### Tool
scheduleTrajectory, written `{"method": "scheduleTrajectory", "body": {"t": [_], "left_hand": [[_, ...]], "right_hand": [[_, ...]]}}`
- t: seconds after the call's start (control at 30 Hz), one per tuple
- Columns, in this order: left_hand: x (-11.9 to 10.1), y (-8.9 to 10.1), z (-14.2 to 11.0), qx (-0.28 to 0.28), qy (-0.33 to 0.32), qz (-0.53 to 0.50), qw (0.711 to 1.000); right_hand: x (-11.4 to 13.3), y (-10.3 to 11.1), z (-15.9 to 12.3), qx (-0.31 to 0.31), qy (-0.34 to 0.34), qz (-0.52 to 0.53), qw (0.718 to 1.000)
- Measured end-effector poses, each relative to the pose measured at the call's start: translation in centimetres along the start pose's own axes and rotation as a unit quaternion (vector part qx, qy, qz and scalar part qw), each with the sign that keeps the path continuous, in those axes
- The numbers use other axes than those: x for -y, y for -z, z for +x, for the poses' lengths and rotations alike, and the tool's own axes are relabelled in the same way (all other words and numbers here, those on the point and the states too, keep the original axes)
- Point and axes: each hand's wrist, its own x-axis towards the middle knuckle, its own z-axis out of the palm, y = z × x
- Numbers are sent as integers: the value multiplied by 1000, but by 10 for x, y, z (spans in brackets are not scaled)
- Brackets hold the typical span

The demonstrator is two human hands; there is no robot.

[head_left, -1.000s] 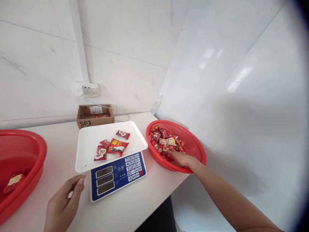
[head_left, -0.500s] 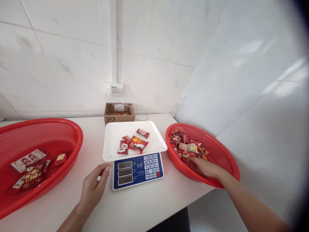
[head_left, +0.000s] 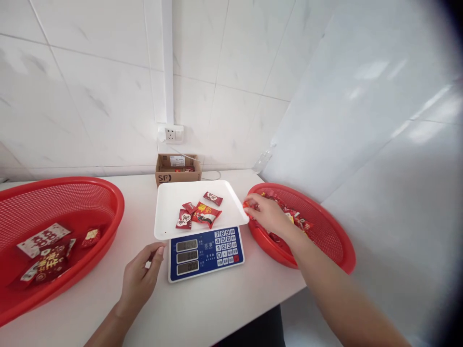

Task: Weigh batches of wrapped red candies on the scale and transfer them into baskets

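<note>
My right hand [head_left: 265, 212] hovers over the left rim of the red basket [head_left: 325, 246] of wrapped candies, fingers pinched on a small red candy [head_left: 247, 205] near the tray's right edge. The white tray [head_left: 170, 212] rests on a blue digital scale [head_left: 206, 253] and holds several red candy packets [head_left: 199, 214]. My left hand [head_left: 141, 279] lies on the counter by the scale's front left corner, fingers loosely curled and holding nothing, thumb next to the tray's corner.
A large red basket [head_left: 90, 193] at the left holds a few red packets. A small cardboard box [head_left: 177, 169] stands at the wall under a socket [head_left: 172, 134]. A clear bottle [head_left: 263, 160] leans in the corner. The counter's front edge runs below my arms.
My right hand has come out of the right basket with a candy and moved left and up toward the tray. My left hand has stayed by the scale.
</note>
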Motion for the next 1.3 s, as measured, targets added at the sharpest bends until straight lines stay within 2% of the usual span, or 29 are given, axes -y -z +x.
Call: {"method": "scheduleTrajectory", "body": {"t": [0.1,0.2,0.3,0.37,0.43,0.5,0.6,0.7,0.87,0.97,1.07,1.13,1.23,1.27,1.3], "left_hand": [[0,2,2,-16,8,0,1000],[0,3,4,-30,15,-8,999],[0,4,3,-34,19,-15,999],[-1,3,1,-30,14,-21,999],[-2,2,-1,-25,5,-27,999],[-3,1,-2,-23,-2,-27,999],[-2,0,-3,-21,0,-28,999],[-1,-1,-3,-19,11,-36,999],[3,-4,-3,-27,19,-28,999],[0,-4,-5,-29,-37,9,999],[-17,-3,-14,35,-178,28,983],[-34,-8,-26,137,-253,36,957],[-50,-30,-53,323,-295,58,897],[-50,-41,-64,366,-319,62,872],[-48,-52,-74,372,-342,83,859]], "right_hand": [[23,-16,16,0,30,21,999],[34,-21,19,-38,32,84,995],[37,-19,6,-80,5,176,981],[35,-20,-11,-73,-35,260,962],[31,-25,-32,-36,-72,346,935],[26,-38,-56,32,-101,412,905],[18,-68,-89,156,-152,465,858],[14,-99,-114,230,-188,500,814],[21,-129,-124,312,-186,549,752],[29,-139,-120,332,-174,585,719],[32,-147,-117,335,-153,593,716],[32,-150,-117,330,-138,595,719],[30,-151,-120,300,-125,597,733],[30,-151,-121,290,-123,597,738],[30,-151,-122,283,-122,597,741]]}}
